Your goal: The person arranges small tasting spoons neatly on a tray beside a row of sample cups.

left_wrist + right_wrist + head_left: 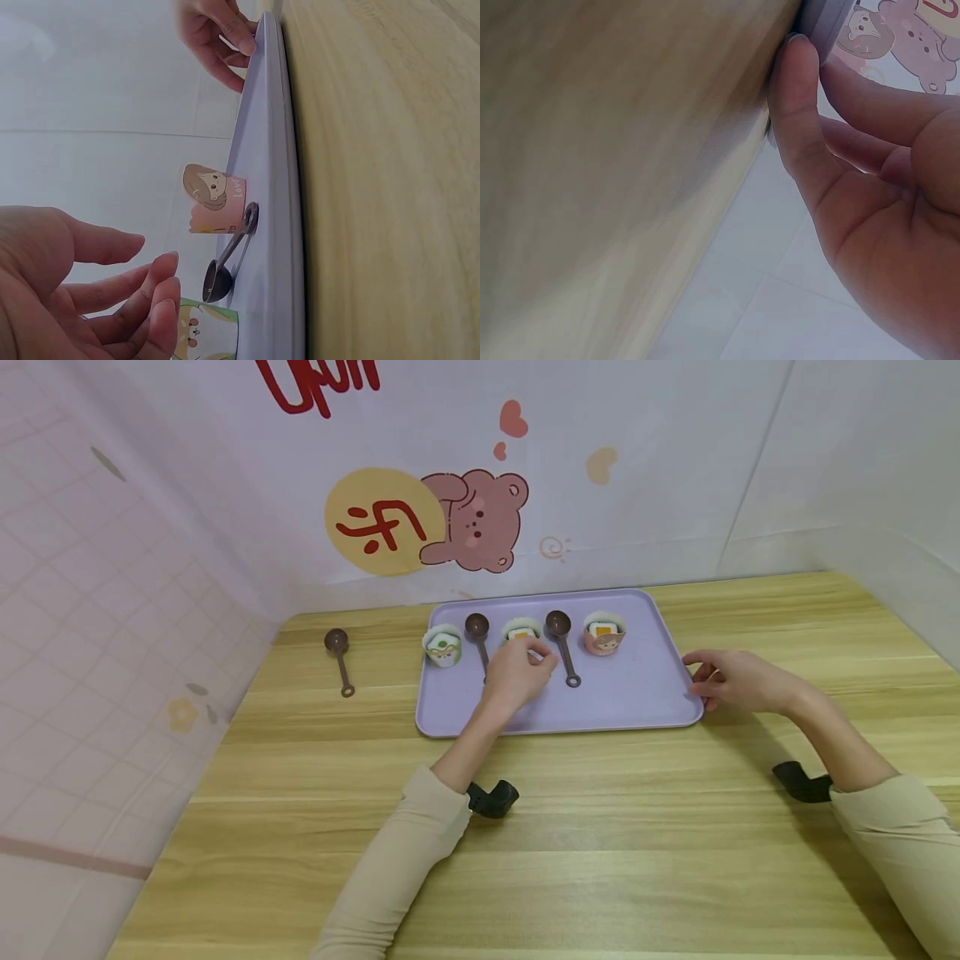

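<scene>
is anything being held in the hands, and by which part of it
The right hand holds the lilac tray by its right edge; the left hand holds nothing.

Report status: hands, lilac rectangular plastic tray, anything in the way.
Left hand empty, near middle patterned paper cup. Right hand touching right edge of tray. Possible obstacles: two brown round-bowled plastic scoops flanking that cup.

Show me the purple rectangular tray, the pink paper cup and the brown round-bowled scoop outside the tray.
Purple rectangular tray [645, 685], head view: bare surface.
Pink paper cup [222, 207], left wrist view: outer wall.
Brown round-bowled scoop [342, 668], head view: handle.
</scene>
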`<control>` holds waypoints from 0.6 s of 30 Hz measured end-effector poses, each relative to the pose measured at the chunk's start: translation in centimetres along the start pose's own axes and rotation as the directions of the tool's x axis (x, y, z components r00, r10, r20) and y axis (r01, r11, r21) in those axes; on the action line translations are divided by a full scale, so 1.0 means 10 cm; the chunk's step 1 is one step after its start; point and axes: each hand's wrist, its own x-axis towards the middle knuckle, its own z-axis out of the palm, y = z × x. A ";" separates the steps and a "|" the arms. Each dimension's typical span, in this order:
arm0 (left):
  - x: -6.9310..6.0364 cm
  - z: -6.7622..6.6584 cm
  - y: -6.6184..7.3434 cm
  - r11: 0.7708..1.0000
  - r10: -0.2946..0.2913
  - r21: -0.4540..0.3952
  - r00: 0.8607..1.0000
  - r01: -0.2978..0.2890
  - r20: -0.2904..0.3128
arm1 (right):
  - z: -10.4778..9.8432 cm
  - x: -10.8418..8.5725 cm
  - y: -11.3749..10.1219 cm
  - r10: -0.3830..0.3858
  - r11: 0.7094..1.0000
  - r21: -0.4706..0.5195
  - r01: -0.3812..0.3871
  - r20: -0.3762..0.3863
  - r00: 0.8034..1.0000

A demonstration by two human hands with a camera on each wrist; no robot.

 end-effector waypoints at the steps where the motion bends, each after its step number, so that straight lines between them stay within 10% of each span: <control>1: 0.00 -0.01 -0.01 1.000 0.000 0.004 1.000 0.000 -0.002 | 0.00 0.00 0.00 0.002 1.000 -0.002 -0.002 0.000 1.000; 18: -0.03 -0.20 -0.16 1.000 -0.003 -0.014 1.000 0.003 -0.024 | 0.00 0.01 0.02 -0.004 1.000 -0.017 0.004 -0.005 1.000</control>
